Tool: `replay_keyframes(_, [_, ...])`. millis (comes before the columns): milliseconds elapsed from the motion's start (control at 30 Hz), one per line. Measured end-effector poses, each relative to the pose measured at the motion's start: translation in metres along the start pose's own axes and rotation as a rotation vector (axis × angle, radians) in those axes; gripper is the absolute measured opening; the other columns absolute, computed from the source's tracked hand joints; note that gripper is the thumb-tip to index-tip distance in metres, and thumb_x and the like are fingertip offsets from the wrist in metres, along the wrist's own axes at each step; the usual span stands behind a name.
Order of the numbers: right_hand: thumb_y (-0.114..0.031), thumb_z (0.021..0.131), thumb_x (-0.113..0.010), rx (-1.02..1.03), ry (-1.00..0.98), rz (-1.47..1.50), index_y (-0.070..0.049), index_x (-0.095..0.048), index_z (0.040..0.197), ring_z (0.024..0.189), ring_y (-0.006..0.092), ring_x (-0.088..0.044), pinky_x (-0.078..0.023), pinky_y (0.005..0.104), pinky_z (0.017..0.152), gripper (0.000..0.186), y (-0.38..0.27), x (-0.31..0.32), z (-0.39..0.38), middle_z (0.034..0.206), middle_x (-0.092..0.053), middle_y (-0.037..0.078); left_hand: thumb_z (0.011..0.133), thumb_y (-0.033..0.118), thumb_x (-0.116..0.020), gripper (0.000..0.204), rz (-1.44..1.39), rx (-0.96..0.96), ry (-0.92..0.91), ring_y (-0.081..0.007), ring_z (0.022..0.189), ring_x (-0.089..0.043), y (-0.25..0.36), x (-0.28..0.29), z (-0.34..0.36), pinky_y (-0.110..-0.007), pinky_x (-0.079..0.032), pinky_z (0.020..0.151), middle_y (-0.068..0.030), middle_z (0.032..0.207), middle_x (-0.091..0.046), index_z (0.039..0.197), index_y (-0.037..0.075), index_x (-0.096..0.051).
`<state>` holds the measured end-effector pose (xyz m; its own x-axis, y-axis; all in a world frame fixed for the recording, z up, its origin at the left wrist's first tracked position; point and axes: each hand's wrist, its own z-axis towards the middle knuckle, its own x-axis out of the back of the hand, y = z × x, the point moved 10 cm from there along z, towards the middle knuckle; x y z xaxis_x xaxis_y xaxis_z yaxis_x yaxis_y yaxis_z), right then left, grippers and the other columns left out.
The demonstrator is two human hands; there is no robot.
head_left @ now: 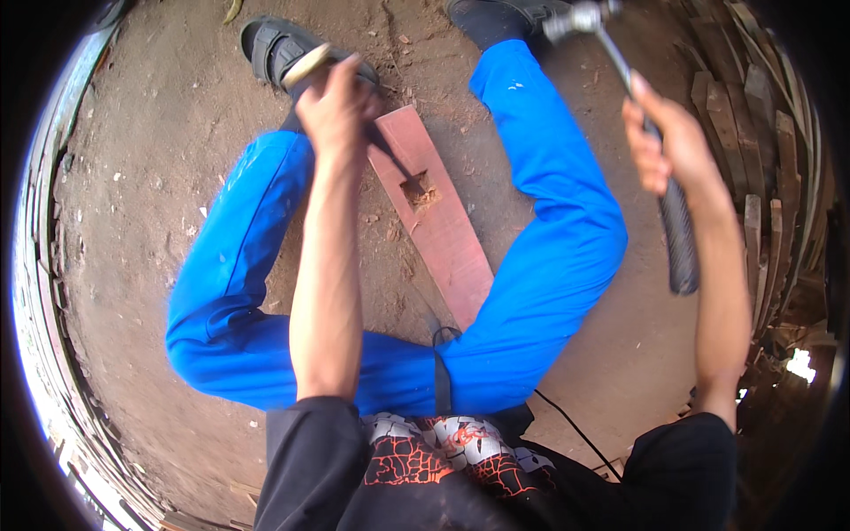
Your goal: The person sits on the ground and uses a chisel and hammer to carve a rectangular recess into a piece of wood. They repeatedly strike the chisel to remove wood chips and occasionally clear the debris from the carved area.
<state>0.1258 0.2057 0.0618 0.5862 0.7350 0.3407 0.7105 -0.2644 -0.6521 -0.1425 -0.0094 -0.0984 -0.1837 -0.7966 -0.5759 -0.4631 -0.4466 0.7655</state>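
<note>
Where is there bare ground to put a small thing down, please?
The widest patch is the ground left of the left leg, with only small scraps. Another lies between the right leg and right forearm. It is crowded at the plank, where the left hand holds a chisel at the hole, and far right, where wood is piled.

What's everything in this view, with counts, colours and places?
hammer: one, silver and black, in right hand
chisel: one, dark blade, pale handle end, in left hand, blade tip at the recess
plank: one, reddish, between the legs
recess: one, brown, in the plank
wood pieces: many, brown-grey, far right
ground: one, brown, underneath
cable: one, black, lower right
shoes: two, black, top
trousers: one pair, blue, centre
shirt: one, black, printed, bottom
left hand: one, upper left
right hand: one, upper right
</note>
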Motion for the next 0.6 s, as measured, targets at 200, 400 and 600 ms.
replay_keyframes(200, [-0.05,0.105,-0.045,-0.02,0.116,0.197,-0.009,-0.047,0.085,0.035,0.0088,-0.04,-0.036,0.0262,0.03,0.046,0.19,0.022,-0.068,0.054,-0.042,0.0,0.098,0.031,-0.059,0.033,0.016,0.071,-0.223,-0.0079,0.037,-0.031,0.069,0.018,-0.069,-0.026,-0.032,0.04,0.004,0.05,-0.035,0.074,0.013,-0.044])
replay_keyframes(400, [-0.043,0.107,-0.044,0.086,0.19,0.432,-0.009,-0.043,0.083,0.035,0.0081,-0.039,-0.035,0.0246,0.031,0.042,0.286,-0.006,-0.1,0.053,-0.041,0.0,0.09,0.017,-0.07,0.016,0.957,0.051,-0.494,-0.0033,0.049,-0.047,0.032,-0.017,-0.129,-0.023,-0.035,0.044,0.004,0.061,-0.055,0.097,0.003,-0.075])
replay_keyframes(600, [-0.034,0.105,-0.053,0.099,0.118,0.567,-0.007,-0.049,0.084,0.036,0.0079,-0.042,-0.037,0.0252,0.034,0.035,0.266,-0.01,-0.087,0.055,-0.042,-0.001,0.08,0.019,-0.073,0.026,1.67,-0.012,-0.571,-0.0378,0.083,-0.072,-0.064,0.001,-0.144,-0.045,-0.056,0.074,-0.0258,0.083,-0.07,0.095,-0.002,-0.071])
